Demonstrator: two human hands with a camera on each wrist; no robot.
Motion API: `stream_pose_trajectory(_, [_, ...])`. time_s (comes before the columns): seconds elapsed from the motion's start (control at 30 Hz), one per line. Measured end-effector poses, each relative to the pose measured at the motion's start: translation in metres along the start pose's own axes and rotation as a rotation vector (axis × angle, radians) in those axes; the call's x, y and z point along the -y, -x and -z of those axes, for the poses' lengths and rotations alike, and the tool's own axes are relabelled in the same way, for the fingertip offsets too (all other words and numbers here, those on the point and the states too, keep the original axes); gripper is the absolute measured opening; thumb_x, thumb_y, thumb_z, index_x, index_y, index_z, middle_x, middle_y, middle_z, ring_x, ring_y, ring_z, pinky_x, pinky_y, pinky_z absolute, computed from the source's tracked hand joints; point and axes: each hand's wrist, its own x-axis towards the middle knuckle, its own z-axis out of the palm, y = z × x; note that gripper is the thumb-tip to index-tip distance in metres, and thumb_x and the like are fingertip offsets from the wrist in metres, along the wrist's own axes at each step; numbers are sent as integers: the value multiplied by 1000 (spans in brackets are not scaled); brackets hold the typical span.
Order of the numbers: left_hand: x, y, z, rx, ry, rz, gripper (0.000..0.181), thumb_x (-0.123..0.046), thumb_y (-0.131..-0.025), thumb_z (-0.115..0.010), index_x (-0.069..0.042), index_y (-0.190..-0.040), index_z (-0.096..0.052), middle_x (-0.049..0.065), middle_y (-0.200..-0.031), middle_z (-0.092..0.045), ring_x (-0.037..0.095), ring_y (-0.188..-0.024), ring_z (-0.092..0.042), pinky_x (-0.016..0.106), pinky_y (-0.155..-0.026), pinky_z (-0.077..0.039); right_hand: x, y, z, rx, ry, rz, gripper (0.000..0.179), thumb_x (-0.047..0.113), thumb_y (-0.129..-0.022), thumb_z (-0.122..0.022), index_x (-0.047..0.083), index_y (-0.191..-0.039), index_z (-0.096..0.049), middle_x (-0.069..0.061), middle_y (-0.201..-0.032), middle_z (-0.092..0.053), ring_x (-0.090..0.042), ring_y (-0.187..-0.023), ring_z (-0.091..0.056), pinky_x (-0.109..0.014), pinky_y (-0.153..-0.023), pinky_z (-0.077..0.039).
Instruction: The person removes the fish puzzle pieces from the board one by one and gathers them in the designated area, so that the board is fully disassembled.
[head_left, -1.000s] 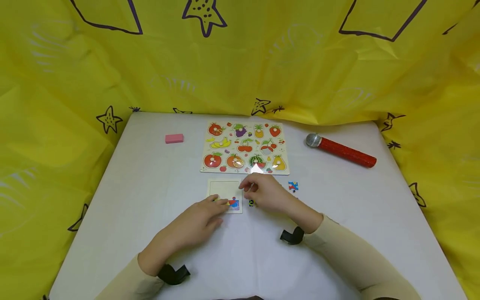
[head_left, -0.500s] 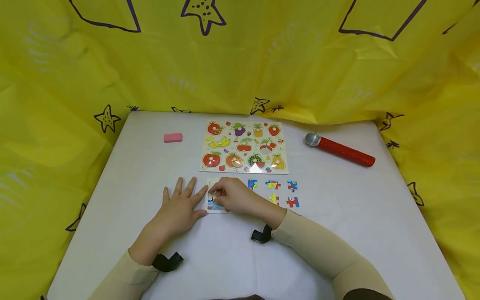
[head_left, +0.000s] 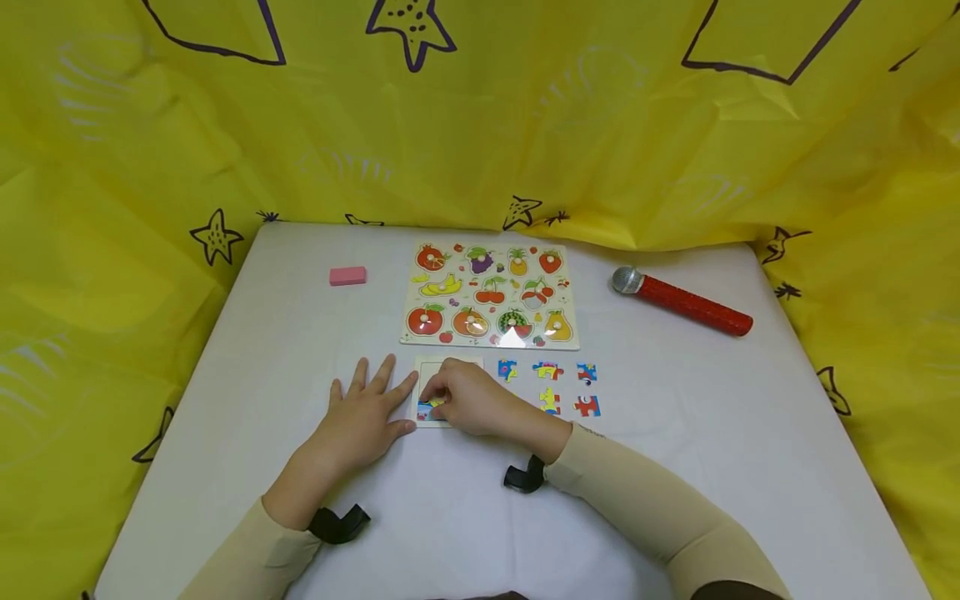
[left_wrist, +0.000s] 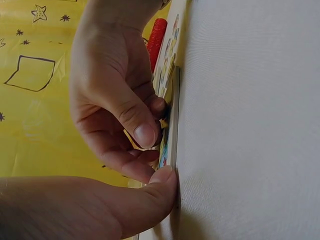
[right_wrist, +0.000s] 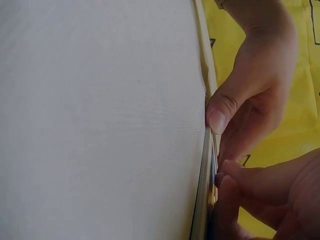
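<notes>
A small jigsaw tray (head_left: 431,372) lies flat on the white table, with a blue and multicoloured picture in its lower part. My left hand (head_left: 356,425) lies beside its left edge with fingers spread; in the left wrist view the thumb (left_wrist: 162,181) touches the tray's edge. Over the tray, my right hand (head_left: 472,400) pinches a jigsaw piece (left_wrist: 131,140) between thumb and fingers. Only a yellow edge of that piece shows, and the right hand covers much of the tray. Several loose jigsaw pieces (head_left: 548,372) lie in two rows to the right.
Behind the tray lies a fruit peg puzzle board (head_left: 489,310). A pink eraser-like block (head_left: 347,276) sits at the back left, and a red toy microphone (head_left: 690,307) at the back right. A yellow curtain (head_left: 480,125) hangs beyond the table.
The right hand has moved left from the loose pieces to over the tray. My left hand has slid off the tray to its left side, fingers spreading. Little differs since half a second ago.
</notes>
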Motion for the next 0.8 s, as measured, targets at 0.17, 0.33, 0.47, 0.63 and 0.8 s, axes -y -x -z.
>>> stream_pose_trajectory(0.17, [1,0,-1,-10,-7,-13,73,-44,-100,-74,-25,-165,-46,21,-177,-27,64,-160,-16,91,-115,-18,2,0,-4,-14,12,-32,17,16,-95,-83,15,-112,-82,1,-106,-67,-11,-96,-61,-28,-87,-52])
stream_pose_trajectory(0.33, [2,1,-3,-10,-4,-6,73,-45,-100,-74,-26,-165,-45,20,-178,-26,63,-160,-15,91,-116,-17,5,2,-8,-25,38,-46,12,18,-96,-82,16,-108,-80,3,-106,-63,-11,-97,-62,-28,-87,-52])
stream_pose_trajectory(0.47, [2,1,-4,-7,-4,1,74,-45,-100,-74,-27,-166,-45,20,-178,-25,62,-161,-14,91,-116,-16,7,3,-9,-35,33,-45,11,17,-96,-82,16,-106,-79,3,-103,-63,-11,-94,-60,-27,-85,-51])
stream_pose_trajectory(0.63, [1,1,-2,-5,-9,3,74,-45,-100,-74,-27,-166,-44,19,-178,-26,62,-161,-15,90,-117,-16,8,3,-8,-37,31,-59,21,17,-97,-81,14,-118,-79,1,-106,-65,-13,-96,-60,-28,-87,-51])
stream_pose_trajectory(0.8, [0,2,-1,-7,-11,-3,73,-45,-101,-73,-26,-166,-45,20,-178,-26,63,-161,-16,90,-116,-17,9,3,-7,-24,14,-70,17,16,-97,-81,14,-114,-81,-1,-110,-66,-14,-101,-63,-30,-91,-53])
